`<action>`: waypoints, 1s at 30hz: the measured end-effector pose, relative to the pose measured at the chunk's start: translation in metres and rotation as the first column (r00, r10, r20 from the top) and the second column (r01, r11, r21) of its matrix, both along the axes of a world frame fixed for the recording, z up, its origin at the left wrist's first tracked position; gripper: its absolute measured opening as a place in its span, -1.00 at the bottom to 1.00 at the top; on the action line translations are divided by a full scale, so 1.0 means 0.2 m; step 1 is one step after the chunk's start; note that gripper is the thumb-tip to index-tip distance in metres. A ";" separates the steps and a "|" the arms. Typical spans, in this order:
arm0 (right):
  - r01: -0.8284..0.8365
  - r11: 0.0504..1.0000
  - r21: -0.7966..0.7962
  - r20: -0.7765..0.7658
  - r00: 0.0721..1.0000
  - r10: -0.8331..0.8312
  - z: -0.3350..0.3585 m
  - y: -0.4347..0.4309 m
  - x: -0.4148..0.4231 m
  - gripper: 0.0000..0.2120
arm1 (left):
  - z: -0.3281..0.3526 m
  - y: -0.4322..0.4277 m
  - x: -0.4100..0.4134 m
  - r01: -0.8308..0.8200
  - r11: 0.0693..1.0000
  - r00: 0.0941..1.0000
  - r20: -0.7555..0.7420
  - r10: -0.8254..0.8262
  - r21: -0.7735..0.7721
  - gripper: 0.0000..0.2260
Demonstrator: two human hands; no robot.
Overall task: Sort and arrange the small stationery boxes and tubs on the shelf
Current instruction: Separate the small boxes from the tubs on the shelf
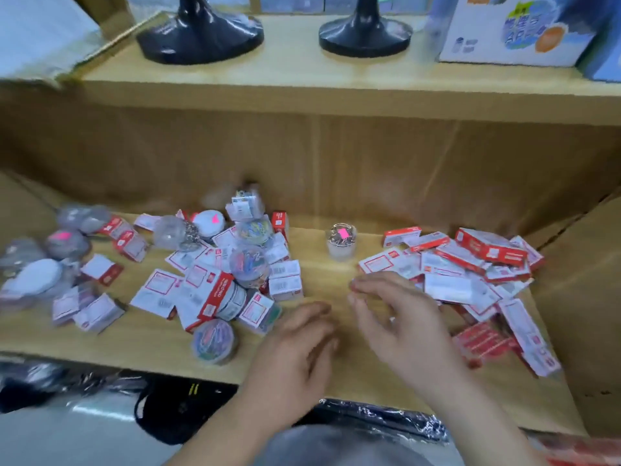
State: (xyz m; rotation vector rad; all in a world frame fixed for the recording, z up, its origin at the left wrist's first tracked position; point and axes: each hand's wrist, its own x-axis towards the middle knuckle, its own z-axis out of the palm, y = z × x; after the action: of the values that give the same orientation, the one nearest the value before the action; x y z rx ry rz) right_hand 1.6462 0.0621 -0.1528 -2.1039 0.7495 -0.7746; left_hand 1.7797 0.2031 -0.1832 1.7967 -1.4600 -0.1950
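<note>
A wooden shelf (322, 277) carries two heaps of small stationery. On the left, red-and-white boxes (201, 287) lie mixed with round clear tubs of coloured clips (215, 341). The right heap of red-and-white boxes (470, 264) is flatter. One clear tub with a pink sticker (341, 242) stands alone between the heaps. My left hand (295, 351) hovers over the bare middle of the shelf, fingers loosely curled, holding nothing. My right hand (400, 321) is beside it with fingers spread, its fingertips near the edge of the right heap, empty.
More clear tubs (43, 260) lie at the far left. The upper shelf holds two black stand bases (201, 35) (364, 33) and a printed carton (514, 28). A cardboard panel (584, 297) bounds the right side. Black wrapped items (181, 408) lie below the shelf.
</note>
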 end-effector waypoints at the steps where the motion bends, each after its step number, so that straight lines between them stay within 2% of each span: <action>1: -0.055 0.998 0.026 -0.011 0.998 0.056 -0.05 0.06 0.06 -0.85 | 0.00 0.10 0.02 -0.035 0.999 0.999 -0.009 0.035 -0.004 -0.88; 6: -0.182 0.979 0.093 -0.019 0.983 0.184 -0.21 0.23 0.33 -0.70 | 0.01 0.45 0.21 -0.310 0.951 0.946 -0.101 0.308 -0.003 -0.85; 9: -0.120 0.992 0.031 -0.008 0.993 0.120 -0.22 0.29 0.47 -0.63 | 0.06 0.52 0.38 -0.435 0.898 0.892 -0.168 0.420 -0.067 -0.83; 11: -0.067 0.998 0.000 0.029 0.997 0.067 -0.20 0.32 0.53 -0.67 | 0.07 0.56 0.49 -0.487 0.868 0.868 -0.166 0.468 -0.098 -0.85; 13: -0.061 0.998 0.005 0.082 0.995 0.060 -0.16 0.35 0.59 -0.75 | 0.08 0.57 0.60 -0.535 0.844 0.840 -0.129 0.527 -0.033 -0.76; 16: -0.104 0.989 0.106 0.037 0.994 0.101 -0.14 0.41 0.69 -0.77 | 0.09 0.51 0.72 -0.488 0.858 0.855 -0.107 0.507 0.164 -0.52; 19: -0.062 0.981 0.185 0.006 0.998 0.062 -0.16 0.47 0.73 -0.79 | 0.10 0.42 0.77 -0.394 0.854 0.853 -0.209 0.477 0.341 -0.46; 22: 0.168 0.978 0.120 0.021 0.985 -0.171 -0.16 0.44 0.66 -0.75 | 0.10 0.41 0.81 -0.357 0.868 0.909 -0.087 0.408 0.346 -0.38; 24: 0.263 0.963 0.056 -0.094 0.962 -0.257 -0.17 0.37 0.63 -0.71 | 0.09 0.42 0.82 -0.350 0.871 0.903 -0.122 0.412 0.346 -0.41; 27: 0.242 0.966 0.087 -0.249 0.945 -0.214 -0.19 0.30 0.64 -0.52 | 0.06 0.43 0.84 -0.362 0.879 0.884 -0.185 0.429 0.310 -0.45; 30: 0.256 0.958 0.131 -0.305 0.930 -0.207 -0.19 0.28 0.70 -0.59 | 0.05 0.46 0.86 -0.389 0.879 0.865 -0.220 0.452 0.277 -0.47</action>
State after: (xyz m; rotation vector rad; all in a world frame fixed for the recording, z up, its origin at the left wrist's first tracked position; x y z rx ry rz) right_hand 1.7866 0.1190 -0.1906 -2.0172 1.1984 -0.5066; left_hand 1.9527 0.2948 -0.1725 2.1269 -0.8424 -0.3822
